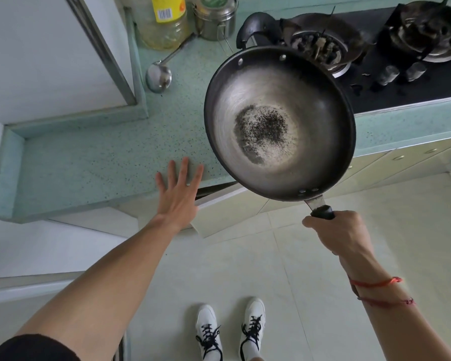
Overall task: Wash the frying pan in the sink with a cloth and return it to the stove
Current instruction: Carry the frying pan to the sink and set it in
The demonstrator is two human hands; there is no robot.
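Steel frying pan airborne over counter edge, stove at 1 o'clock. Right hand wraps handle; axis runs 5-to-11. Left hand splayed, empty. Sink not visible.

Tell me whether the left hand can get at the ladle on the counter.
Probably yes. The left hand is open over the counter edge, only bare counter lies between it and the ladle, and the frying pan is held off to the right.
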